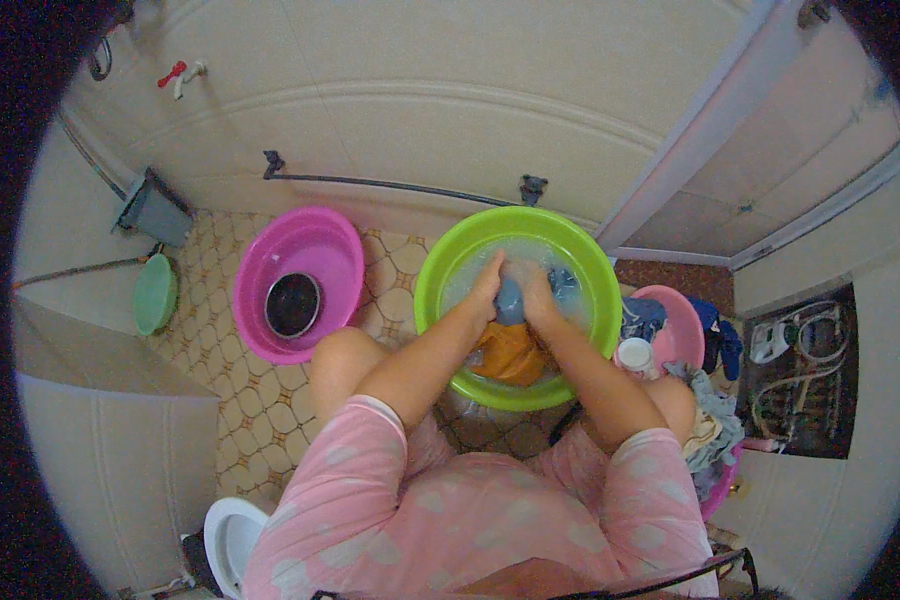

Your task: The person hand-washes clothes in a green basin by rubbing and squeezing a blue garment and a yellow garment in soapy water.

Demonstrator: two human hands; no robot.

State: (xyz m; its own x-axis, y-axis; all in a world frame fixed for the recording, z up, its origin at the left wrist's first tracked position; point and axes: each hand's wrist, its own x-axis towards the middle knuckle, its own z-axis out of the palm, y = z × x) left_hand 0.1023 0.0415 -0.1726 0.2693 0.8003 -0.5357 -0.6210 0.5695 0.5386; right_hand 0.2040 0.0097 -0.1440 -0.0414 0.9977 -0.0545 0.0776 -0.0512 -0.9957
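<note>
Both my hands reach into a lime-green plastic basin (pixel 429 300) of cloudy, sudsy water (pixel 461 274). My left hand (pixel 489 286) is beside a wet blue cloth (pixel 508 301), its fingers pointing toward the far rim. On the cloth's other side is my right hand (pixel 534 291), fingers blurred and partly under the water. How firmly either hand grips the cloth does not show. An orange-brown cloth (pixel 508 356) bulges up between my wrists at the near side. More blue fabric (pixel 565 283) floats right of my right hand.
Left stands a magenta basin (pixel 343 262) holding a dark round bowl (pixel 292 305). Right are a pink basin (pixel 681 322), a white-lidded container (pixel 635 354) and heaped clothes (pixel 712 420). A metal rail (pixel 397 185) runs along the far wall. A green basin (pixel 155 296) leans at left.
</note>
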